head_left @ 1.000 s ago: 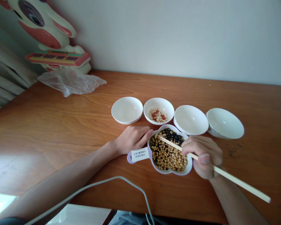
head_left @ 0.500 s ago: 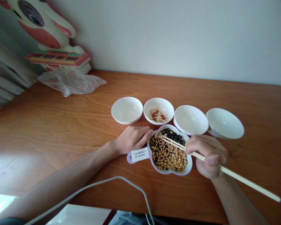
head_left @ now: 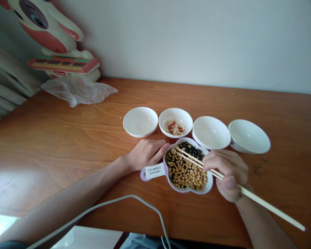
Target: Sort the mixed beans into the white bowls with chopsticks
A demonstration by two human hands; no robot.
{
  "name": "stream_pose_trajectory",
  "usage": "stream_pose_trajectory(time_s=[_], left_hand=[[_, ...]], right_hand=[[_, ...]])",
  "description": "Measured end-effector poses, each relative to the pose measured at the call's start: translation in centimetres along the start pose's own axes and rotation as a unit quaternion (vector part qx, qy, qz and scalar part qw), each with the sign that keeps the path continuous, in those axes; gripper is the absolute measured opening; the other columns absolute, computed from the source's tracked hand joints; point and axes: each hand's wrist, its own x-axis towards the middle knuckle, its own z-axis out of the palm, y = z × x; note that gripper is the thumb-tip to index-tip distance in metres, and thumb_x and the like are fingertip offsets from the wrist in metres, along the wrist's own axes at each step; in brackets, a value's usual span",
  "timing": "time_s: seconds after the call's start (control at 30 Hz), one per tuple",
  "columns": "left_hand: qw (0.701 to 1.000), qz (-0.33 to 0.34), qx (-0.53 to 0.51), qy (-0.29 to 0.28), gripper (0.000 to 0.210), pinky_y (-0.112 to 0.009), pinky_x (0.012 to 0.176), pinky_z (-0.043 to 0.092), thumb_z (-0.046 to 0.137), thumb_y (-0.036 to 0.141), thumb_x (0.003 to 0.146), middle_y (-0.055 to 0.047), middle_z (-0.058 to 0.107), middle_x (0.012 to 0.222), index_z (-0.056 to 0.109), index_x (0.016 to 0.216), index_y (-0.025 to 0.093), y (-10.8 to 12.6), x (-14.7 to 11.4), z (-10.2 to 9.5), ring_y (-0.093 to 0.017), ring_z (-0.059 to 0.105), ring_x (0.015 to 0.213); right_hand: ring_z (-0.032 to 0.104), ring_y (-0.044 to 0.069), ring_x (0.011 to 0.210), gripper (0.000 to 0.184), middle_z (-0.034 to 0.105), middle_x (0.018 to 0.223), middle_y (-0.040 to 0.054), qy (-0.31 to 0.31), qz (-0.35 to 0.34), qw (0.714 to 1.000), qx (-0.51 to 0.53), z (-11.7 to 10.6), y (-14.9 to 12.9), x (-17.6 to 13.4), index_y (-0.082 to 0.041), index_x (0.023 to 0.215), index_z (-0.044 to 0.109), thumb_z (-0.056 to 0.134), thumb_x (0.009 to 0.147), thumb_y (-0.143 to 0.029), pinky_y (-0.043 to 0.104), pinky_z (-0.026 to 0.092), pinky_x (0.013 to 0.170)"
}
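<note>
My right hand [head_left: 228,174] is closed round a pair of wooden chopsticks [head_left: 264,202]. Their tips, slightly apart, reach into the upper left of a scalloped white-and-purple dish [head_left: 210,180] with a labelled handle. Yellow soybeans [head_left: 190,174] fill much of the dish, black beans [head_left: 193,149] lie at its far side, and small green beans show among them. A few pale nut pieces [head_left: 174,150] sit by the chopstick tips. My left hand [head_left: 147,153] rests on the table, its fingers closed at the dish's left rim. Behind, a white bowl [head_left: 188,117] contains pale and reddish nut pieces.
In the same row stand three other white bowls: one on the left [head_left: 140,121], one right of centre [head_left: 211,132] and one at far right [head_left: 248,136]. A plastic bag [head_left: 80,91] and a toy keyboard [head_left: 64,65] occupy the back left. A white cable [head_left: 131,196] crosses in front.
My right hand has shifted slightly left with the chopsticks, whose tips have moved left and spread a little. The left hand and dish have stayed in place.
</note>
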Motion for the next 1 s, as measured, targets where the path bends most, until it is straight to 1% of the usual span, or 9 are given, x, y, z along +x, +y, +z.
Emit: stream_pose_trajectory(time_s=[0.07, 0.17, 0.23, 0.4, 0.5, 0.6, 0.77, 0.9, 1.0], left_hand=[[1.0, 0.0, 0.001, 0.001, 0.039, -0.028, 0.064, 0.036, 0.031, 0.034, 0.112, 0.0, 0.058, 0.073, 0.047, 0.08, 0.019, 0.03, 0.02, -0.01, -0.011, 0.048, 0.063], [1.0, 0.001, 0.002, 0.004, 0.039, -0.028, 0.064, 0.036, 0.031, 0.034, 0.112, 0.0, 0.058, 0.073, 0.047, 0.081, 0.019, 0.05, 0.06, 0.0, -0.011, 0.048, 0.062], [1.0, 0.003, 0.004, 0.005, 0.039, -0.028, 0.064, 0.036, 0.031, 0.034, 0.112, 0.0, 0.058, 0.073, 0.048, 0.08, 0.019, 0.04, 0.06, 0.02, -0.011, 0.048, 0.062], [1.0, 0.006, 0.016, 0.007, 0.04, -0.029, 0.063, 0.035, 0.03, 0.034, 0.112, 0.0, 0.057, 0.072, 0.047, 0.079, 0.019, -0.06, 0.04, 0.09, -0.011, 0.046, 0.061], [1.0, 0.004, 0.012, 0.005, 0.04, -0.029, 0.064, 0.035, 0.03, 0.034, 0.112, 0.0, 0.057, 0.073, 0.047, 0.08, 0.019, -0.08, 0.03, 0.13, -0.011, 0.046, 0.062], [1.0, 0.003, 0.013, 0.009, 0.04, -0.029, 0.063, 0.034, 0.03, 0.035, 0.112, 0.001, 0.056, 0.072, 0.047, 0.08, 0.019, -0.04, 0.04, 0.15, -0.011, 0.046, 0.061], [1.0, 0.002, 0.014, 0.011, 0.04, -0.03, 0.063, 0.034, 0.03, 0.035, 0.112, 0.001, 0.056, 0.071, 0.047, 0.079, 0.019, 0.12, 0.06, 0.06, -0.011, 0.046, 0.06], [1.0, 0.003, 0.016, 0.01, 0.04, -0.03, 0.063, 0.033, 0.03, 0.035, 0.112, 0.001, 0.056, 0.071, 0.047, 0.079, 0.019, 0.1, 0.03, 0.03, -0.011, 0.046, 0.06], [1.0, -0.001, 0.007, 0.009, 0.04, -0.029, 0.063, 0.035, 0.03, 0.035, 0.112, 0.0, 0.057, 0.072, 0.048, 0.08, 0.019, 0.04, 0.0, 0.03, -0.011, 0.047, 0.061]], right_hand=[[0.056, 0.019, 0.059, 0.045, 0.064, 0.068, 0.0044, -0.004, 0.004, 1.0, 0.003, 0.04, 0.01, -0.04, -0.021, 0.082, 0.066, 0.039, 0.103, -0.05, 0.035, 0.039, 0.06], [0.056, 0.019, 0.06, 0.049, 0.064, 0.069, 0.0047, 0.011, 0.026, 0.999, 0.034, 0.05, -0.01, -0.07, -0.021, 0.081, 0.066, 0.035, 0.104, -0.052, 0.035, 0.039, 0.059], [0.056, 0.018, 0.059, 0.056, 0.063, 0.068, 0.004, 0.028, 0.064, 0.995, 0.069, -0.01, -0.11, 0.03, -0.022, 0.079, 0.066, 0.032, 0.104, -0.058, 0.035, 0.038, 0.058], [0.053, 0.02, 0.059, 0.072, 0.056, 0.062, 0.0034, 0.05, 0.205, 0.97, 0.122, -0.05, -0.18, 0.3, -0.023, 0.07, 0.06, 0.021, 0.099, -0.076, 0.036, 0.038, 0.058], [0.054, 0.021, 0.063, 0.077, 0.057, 0.064, 0.0046, 0.046, 0.239, 0.962, 0.122, 0.09, 0.25, -0.03, -0.023, 0.07, 0.06, 0.016, 0.096, -0.08, 0.036, 0.04, 0.059], [0.055, 0.021, 0.063, 0.077, 0.058, 0.065, 0.0051, 0.032, 0.221, 0.97, 0.097, 0.23, 0.64, -0.46, -0.022, 0.072, 0.062, 0.014, 0.098, -0.077, 0.037, 0.041, 0.06], [0.057, 0.02, 0.059, 0.067, 0.062, 0.066, 0.005, 0.018, 0.133, 0.989, 0.061, 0.31, 0.48, -0.43, -0.022, 0.075, 0.064, 0.021, 0.105, -0.064, 0.036, 0.038, 0.055], [0.059, 0.02, 0.058, 0.063, 0.063, 0.065, 0.0054, 0.024, 0.093, 0.994, 0.043, 0.33, 0.09, 0.03, -0.022, 0.076, 0.067, 0.025, 0.107, -0.057, 0.036, 0.039, 0.054], [0.059, 0.02, 0.056, 0.063, 0.064, 0.064, 0.0055, 0.044, 0.076, 0.995, 0.047, 0.38, 0.04, 0.15, -0.022, 0.075, 0.069, 0.026, 0.107, -0.055, 0.035, 0.04, 0.052]])
